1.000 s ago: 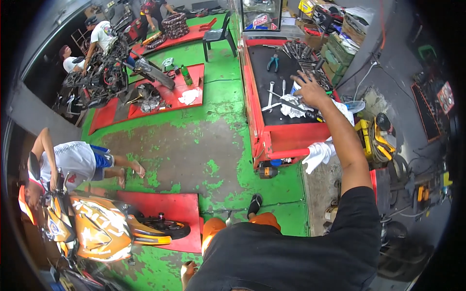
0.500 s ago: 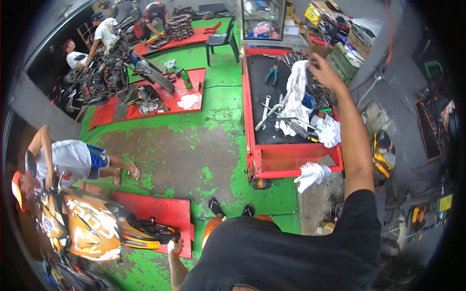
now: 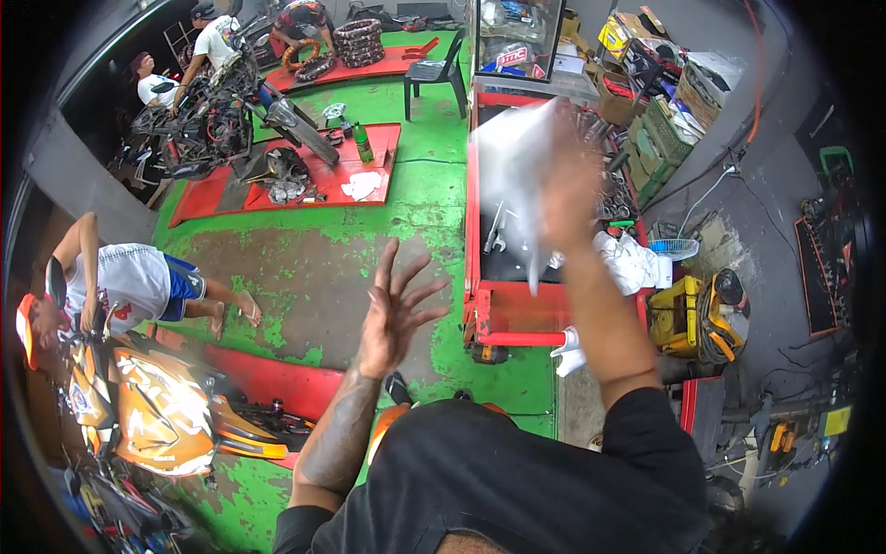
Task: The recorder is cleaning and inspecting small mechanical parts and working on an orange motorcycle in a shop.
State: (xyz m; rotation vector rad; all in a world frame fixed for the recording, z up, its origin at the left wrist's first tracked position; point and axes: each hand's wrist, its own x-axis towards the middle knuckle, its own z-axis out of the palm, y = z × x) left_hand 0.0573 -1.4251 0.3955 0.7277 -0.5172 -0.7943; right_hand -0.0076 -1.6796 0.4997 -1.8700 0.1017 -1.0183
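Note:
A white rag (image 3: pixel 512 152), smeared by motion, hangs from my right hand (image 3: pixel 570 198), whose fingers are closed on it. Beneath them is a red tool cart (image 3: pixel 521 338) with a black top. Wrenches (image 3: pixel 496 233) and other metal tools lie on that top, partly hidden by the rag and my right forearm. A crumpled white cloth (image 3: pixel 628 263) rests at the cart's near right corner. My left hand (image 3: pixel 397 319) is raised in front of me over the floor, left of the cart, its fingers spread and holding nothing.
An orange motorcycle (image 3: pixel 171 406) stands at the lower left with a person (image 3: pixel 129 282) beside it. Beyond, a partly dismantled motorcycle (image 3: pixel 221 120) and parts sit by a red platform (image 3: pixel 383 148). A black chair (image 3: pixel 438 74) stands behind. A yellow machine (image 3: pixel 678 314) is right of the cart.
My right hand has drawn the white rag off the tools, nearer and to the left. My left hand has come up from beside the orange motorcycle and spread its fingers.

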